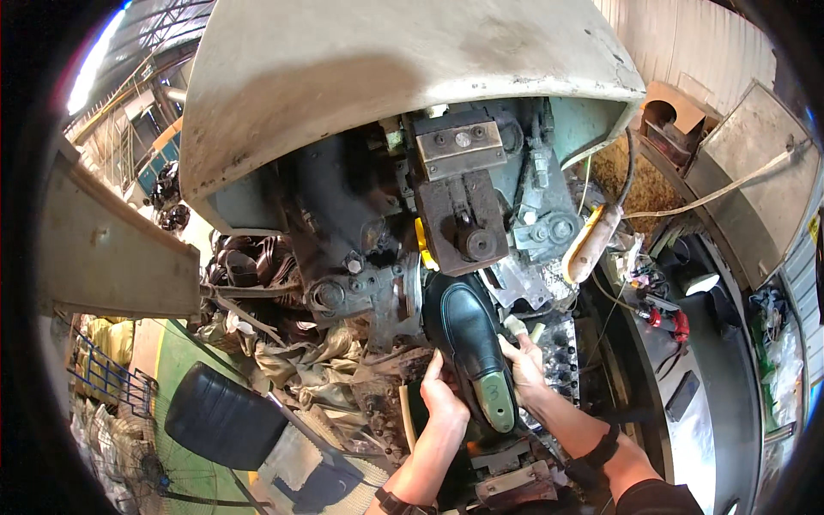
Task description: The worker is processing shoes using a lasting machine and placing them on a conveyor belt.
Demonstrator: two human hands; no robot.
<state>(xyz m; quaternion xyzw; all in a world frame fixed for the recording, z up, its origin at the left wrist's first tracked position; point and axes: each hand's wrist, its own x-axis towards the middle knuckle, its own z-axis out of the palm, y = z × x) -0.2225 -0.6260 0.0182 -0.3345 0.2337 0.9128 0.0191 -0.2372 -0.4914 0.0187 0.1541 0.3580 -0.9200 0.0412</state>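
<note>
A black leather shoe upper (459, 318) is stretched over a green shoe last (496, 399), its toe pointing away from me into the machine. My left hand (442, 396) grips its left side, the thumb along the edge and the other fingers hidden beneath. On the opposite side, my right hand (525, 365) holds the upper near the opening, fingers partly hidden. The toe lies just below a dark metal block (463, 227) of the machine. Whether toe and block touch, I cannot tell. A metal clamp part (343, 292) stands left of the toe.
A large off-white machine hood (403, 60) arches over the work. A pendant control (592, 243) hangs at the right. Farther right, red-handled pincers (665, 319) lie on a metal bench (695, 438). A black seat (225, 415) and leather scraps (313, 365) are at the left.
</note>
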